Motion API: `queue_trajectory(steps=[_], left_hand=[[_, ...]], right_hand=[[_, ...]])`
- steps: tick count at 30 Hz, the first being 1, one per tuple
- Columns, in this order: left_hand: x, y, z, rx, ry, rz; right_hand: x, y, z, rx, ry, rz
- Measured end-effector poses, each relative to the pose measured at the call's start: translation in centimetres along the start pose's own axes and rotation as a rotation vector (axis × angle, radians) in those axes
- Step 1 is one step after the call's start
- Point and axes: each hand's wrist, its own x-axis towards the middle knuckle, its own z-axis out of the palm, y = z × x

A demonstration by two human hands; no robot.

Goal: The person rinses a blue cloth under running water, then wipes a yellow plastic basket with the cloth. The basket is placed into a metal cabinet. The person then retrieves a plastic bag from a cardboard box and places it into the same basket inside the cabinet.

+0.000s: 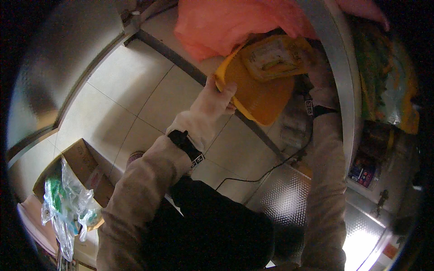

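My left hand (212, 101) grips the left rim of a yellow-orange plastic basket (266, 97), its thumb over the inner side. The basket is tilted, with its open side toward me. A yellow package (275, 56) with a pale panel lies at the basket's upper part. At the package's right edge is my right hand (320, 72), closed on it; shadow dims the fingertips. Both wrists wear dark bands. A pink-red plastic bag or sheet (239, 22) hangs just beyond the basket and covers part of its far rim.
A curved metal edge (346, 67) runs close beside my right forearm. Green-yellow packaging (389, 86) lies right of it. Below, a dark cable (253, 179) crosses the tiled floor (140, 99) to a textured metal surface (289, 194). A cardboard box (88, 165) with clear plastic bags stands lower left.
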Motion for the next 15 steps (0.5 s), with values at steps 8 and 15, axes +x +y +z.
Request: queue_trajectory(steps=[8, 15], left_hand=[[-1.0, 0.1, 0.2, -0.068, -0.046, 0.048], [-0.5, -0.3, 0.2, -0.124, -0.066, 0.041]], right_hand=[[-0.9, -0.5, 2.2, 0.872, 0.198, -0.014], [-1.3, 0.2, 2.4, -0.062, 0.317, -0.086]])
